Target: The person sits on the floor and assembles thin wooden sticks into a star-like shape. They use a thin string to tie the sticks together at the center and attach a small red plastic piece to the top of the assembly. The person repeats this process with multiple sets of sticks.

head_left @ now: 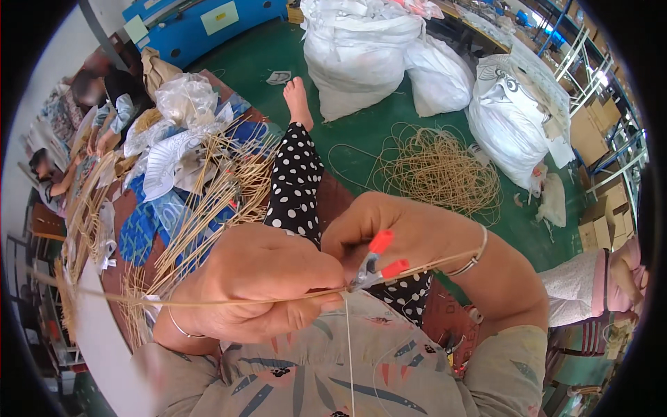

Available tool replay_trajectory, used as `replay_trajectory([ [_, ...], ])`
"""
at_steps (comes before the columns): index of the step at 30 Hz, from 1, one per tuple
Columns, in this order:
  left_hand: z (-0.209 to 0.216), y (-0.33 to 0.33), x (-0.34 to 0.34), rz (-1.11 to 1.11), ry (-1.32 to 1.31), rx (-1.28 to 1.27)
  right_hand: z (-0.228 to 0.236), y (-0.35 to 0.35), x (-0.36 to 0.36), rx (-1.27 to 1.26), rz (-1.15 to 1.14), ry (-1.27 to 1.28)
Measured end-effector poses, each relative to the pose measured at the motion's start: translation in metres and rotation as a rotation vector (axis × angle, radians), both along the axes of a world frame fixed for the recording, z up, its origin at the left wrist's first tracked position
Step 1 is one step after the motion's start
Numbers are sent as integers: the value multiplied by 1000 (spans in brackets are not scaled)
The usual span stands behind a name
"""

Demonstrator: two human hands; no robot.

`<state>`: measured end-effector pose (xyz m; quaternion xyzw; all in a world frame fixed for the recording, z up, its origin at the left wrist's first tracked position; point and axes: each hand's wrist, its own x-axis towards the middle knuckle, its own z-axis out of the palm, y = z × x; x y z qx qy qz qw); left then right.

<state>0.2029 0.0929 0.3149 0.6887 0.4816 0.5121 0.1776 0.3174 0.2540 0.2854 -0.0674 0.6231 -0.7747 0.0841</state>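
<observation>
My left hand (260,278) is closed around a thin bamboo strip (163,302) that runs out to the left, blurred at its far end. A small metal spring clamp (368,270) with red handle tips bites on the strip just beyond my left fingertips. From that spot a white string (349,354) hangs down in front of my patterned top. My right hand (392,219) is curled close behind the clamp, its fingertips mostly hidden, so what they pinch does not show. Another length of bamboo strip (434,264) passes from the clamp below my right wrist.
A tangled coil of thin cane (438,170) lies on the green floor ahead. Left of my leg are loose bamboo sticks (208,201) and plastic bags (187,97). Large white sacks (361,59) stand ahead. Other people sit at left; another person (583,288) is at right.
</observation>
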Motion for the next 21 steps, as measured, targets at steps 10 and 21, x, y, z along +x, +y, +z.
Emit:
replay_trajectory([
  [10, 9, 0, -7, 184, 344, 350, 14, -60, 38, 520, -786, 374],
  [21, 11, -21, -1, 187, 492, 14, 34, -63, 41, 1603, -765, 935],
])
